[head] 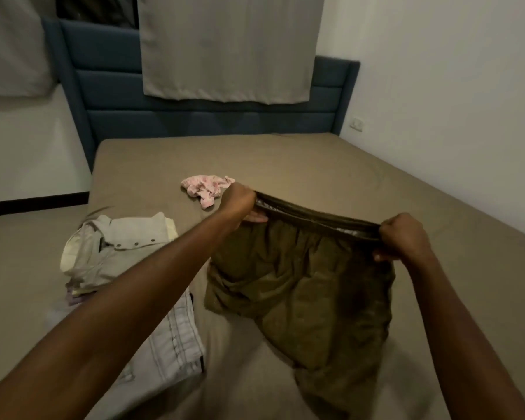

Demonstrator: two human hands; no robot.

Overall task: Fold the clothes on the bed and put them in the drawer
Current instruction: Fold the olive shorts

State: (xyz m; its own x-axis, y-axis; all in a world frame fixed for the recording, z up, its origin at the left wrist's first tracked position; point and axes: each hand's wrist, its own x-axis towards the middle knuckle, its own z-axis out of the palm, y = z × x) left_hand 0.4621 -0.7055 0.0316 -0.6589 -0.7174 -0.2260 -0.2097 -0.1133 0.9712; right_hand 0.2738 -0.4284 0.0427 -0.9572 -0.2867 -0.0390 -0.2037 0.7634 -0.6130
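Your left hand [240,201] is curled around one end of the waistband of the olive-green shorts [303,286], and your right hand [402,236] is curled around the other end, so the band is pulled taut between your two fists. The band runs at a slant, its left end higher and farther from you than its right. Below it the shorts hang down in loose folds, and their lower part lies on the bed [315,165] toward the near right side, with one leg trailing to the near edge.

The bed is the largest thing before you, covered in a plain tan sheet, with a blue padded headboard [109,86] along its far edge. A grey curtain [228,47] hangs down over the middle of the headboard.

Near the left edge of the bed, under your left forearm, lies a stack of folded pale clothes [119,253]; the top piece is cream-coloured with a row of snap buttons. Just nearer to you, touching that stack, is a white garment [176,344] with stitched seams, partly hidden by your arm.

Toward the middle of the bed, just beyond your left hand, a small crumpled pink garment [206,187] lies unfolded, apart from the stack and apart from the shorts.

On the right wall, near the far right corner of the bed, sits a white wall socket [357,124].
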